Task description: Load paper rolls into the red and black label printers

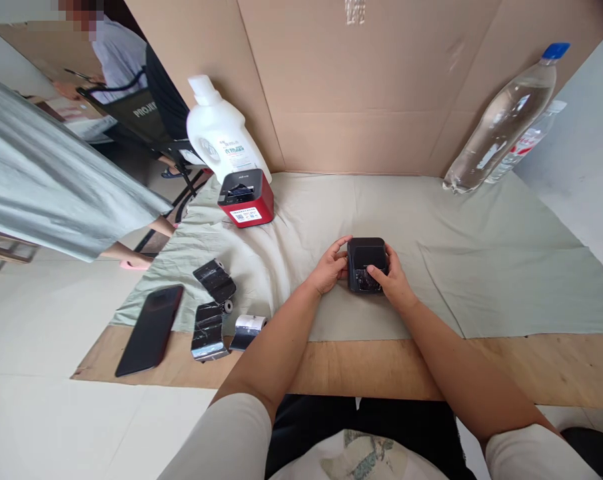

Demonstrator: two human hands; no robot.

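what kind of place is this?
Probably a makeshift indoor workspace: cardboard screens the back of a wooden table draped in cloth, and a person sits in a chair beyond.

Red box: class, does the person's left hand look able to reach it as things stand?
Probably yes: only cloth seems to lie between the left hand and the red box, though that hand is at the black device.
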